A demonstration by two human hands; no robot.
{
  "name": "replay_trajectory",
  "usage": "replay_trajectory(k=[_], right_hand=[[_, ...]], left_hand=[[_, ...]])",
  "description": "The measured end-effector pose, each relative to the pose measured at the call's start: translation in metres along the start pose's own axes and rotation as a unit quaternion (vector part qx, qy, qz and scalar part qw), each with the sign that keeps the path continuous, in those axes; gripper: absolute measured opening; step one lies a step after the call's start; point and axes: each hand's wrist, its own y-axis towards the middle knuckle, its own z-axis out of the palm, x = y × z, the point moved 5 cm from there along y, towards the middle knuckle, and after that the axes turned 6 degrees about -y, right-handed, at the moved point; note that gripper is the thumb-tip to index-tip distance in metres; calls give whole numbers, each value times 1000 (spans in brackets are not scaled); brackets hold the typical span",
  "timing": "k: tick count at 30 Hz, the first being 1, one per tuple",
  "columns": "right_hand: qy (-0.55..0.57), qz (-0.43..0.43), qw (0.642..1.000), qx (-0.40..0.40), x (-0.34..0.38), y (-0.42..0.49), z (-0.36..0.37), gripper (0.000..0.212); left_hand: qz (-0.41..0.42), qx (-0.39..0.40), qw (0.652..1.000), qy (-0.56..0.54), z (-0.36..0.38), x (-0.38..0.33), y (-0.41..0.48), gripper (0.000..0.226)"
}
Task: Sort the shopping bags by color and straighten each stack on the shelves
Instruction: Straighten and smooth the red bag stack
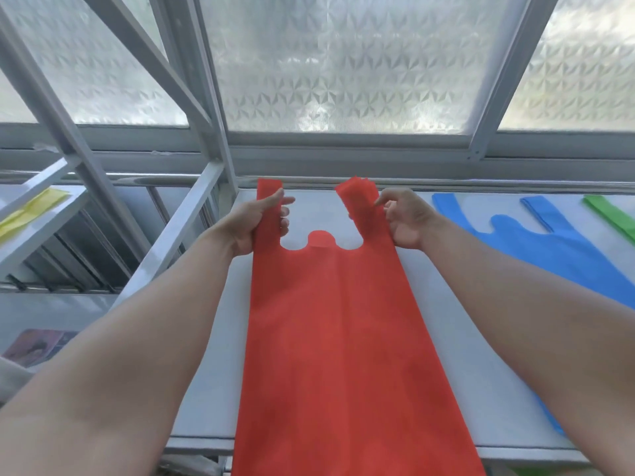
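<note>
A red shopping bag [330,331] lies lengthwise on the white shelf [457,355], its bottom end hanging over the front edge. My left hand [256,223] grips the bag's left handle strap. My right hand [403,218] pinches the right strap, which shows several layered edges. To the right lies a blue bag stack [536,245], partly hidden by my right forearm. A green bag [611,214] sits at the far right edge. A yellow bag [31,211] rests on a neighbouring shelf at the left.
Frosted patterned window panes [343,63] stand behind the shelf. White metal rack posts and braces [178,228] rise at the left between the two shelves. A lower level [44,345] with a dark printed item shows at bottom left.
</note>
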Motion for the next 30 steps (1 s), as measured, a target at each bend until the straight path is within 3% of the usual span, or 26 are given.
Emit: replay_trajectory(k=[4,7,10,15,19,24,30], right_hand=[[-41,-15,998,52,6,5,10,31],[-118,-8,990,76,5,2,19,58],[-179,12,980,88,3,3,22,55],[-151,0,986,76,9,7,22,34],[-50,-89,995,3,23,14,17,12],[-39,-142,989,-27,25,17,19,21],[-74,-84,992,-52,15,33,10,48]], left_hand=[[5,-30,999,30,-3,-2,11,29],[-9,-26,999,34,-2,-2,13,30],[-16,-24,999,35,-2,-2,14,30],[-15,-9,999,44,-1,-1,13,29],[-4,33,997,72,1,-3,10,28],[23,29,997,62,1,-4,13,22],[51,-120,986,102,1,-15,27,23]])
